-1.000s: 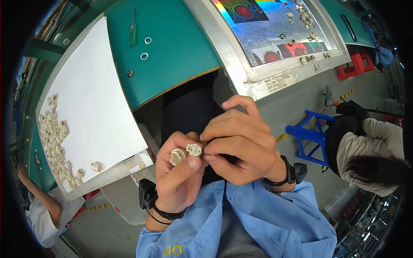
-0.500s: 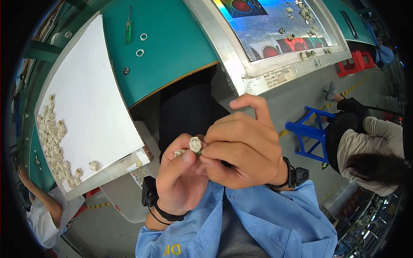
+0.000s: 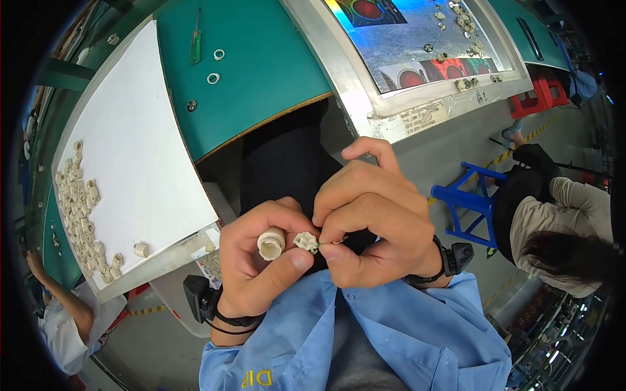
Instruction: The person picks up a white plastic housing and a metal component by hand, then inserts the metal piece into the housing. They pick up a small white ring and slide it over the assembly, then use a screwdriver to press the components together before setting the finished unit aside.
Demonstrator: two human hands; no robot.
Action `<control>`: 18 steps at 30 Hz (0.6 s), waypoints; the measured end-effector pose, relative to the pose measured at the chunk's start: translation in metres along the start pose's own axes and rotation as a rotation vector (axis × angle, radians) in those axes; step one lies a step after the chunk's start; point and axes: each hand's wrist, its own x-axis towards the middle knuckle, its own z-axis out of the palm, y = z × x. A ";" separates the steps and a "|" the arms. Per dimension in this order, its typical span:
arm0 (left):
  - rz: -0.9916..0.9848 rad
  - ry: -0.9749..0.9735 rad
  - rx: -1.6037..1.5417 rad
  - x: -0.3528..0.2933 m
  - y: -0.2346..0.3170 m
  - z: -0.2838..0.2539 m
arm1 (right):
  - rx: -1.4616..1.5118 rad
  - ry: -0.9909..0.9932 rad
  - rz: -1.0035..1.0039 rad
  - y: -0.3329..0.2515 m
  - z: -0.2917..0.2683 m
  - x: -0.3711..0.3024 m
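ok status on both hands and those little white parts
Left hand grips a white ring. Right hand pinches a small white piece beside it. Nothing between them.

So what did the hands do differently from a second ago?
The left hand turned a little, so the cream cylinder it grips now shows its open end. The right hand shifted slightly and pinches the small cream part with its fingertips beside that cylinder. Nothing was let go. The white board with its rows of cream parts and the green bench look the same.
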 end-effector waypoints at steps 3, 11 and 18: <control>0.032 0.010 0.060 0.000 0.001 0.001 | 0.018 0.014 0.005 0.000 0.002 -0.001; 0.054 0.095 -0.105 -0.002 -0.011 0.008 | -0.056 0.084 -0.035 -0.004 0.005 0.002; 0.091 0.083 0.075 -0.003 -0.010 0.008 | -0.002 -0.067 -0.038 0.002 -0.011 0.010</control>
